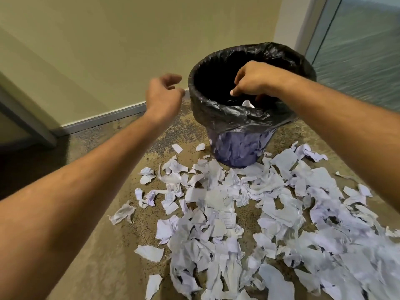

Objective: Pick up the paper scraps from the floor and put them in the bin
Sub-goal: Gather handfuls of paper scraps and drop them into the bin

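- Right-hand fingers (236,92) are pointing down over the mouth of the bin (216,118), loosely curled; whether they are pinching anything, I cannot tell.
- Just below them, one white scrap (247,103) is sitting inside the black liner (249,120).
- Left hand (164,94) is hovering beside the rim, fingers relaxed, holding nothing.
- Barely started, I'd say: paper scraps (249,213) are blanketing the floor (104,245) well beneath both hands.

Speckled floor (104,245), paper scraps (249,213) strewn across it, bin (238,146) standing on it
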